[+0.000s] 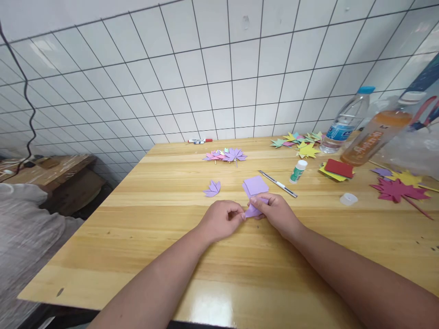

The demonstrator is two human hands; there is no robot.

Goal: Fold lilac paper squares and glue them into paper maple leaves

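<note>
Centrally, one folded purple paper (pixel 253 212) sits between the two hands, its narrow tip pinched by the fingertips of the left hand (pixel 222 220) and its body clasped between thumb and fingers of the right hand (pixel 277 213). Just beyond lie purple paper squares (pixel 256 185), with a utility knife (pixel 278 183) alongside. Underneath is one glossy, pale wooden table (pixel 154 265), its far edge near a white tiled wall (pixel 214 68) with dark grid lines.

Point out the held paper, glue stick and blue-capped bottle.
Held paper (pixel 253 211), head view: visible purple surface.
Glue stick (pixel 297 173), head view: green label.
Blue-capped bottle (pixel 340 131), head view: blue label.
</note>
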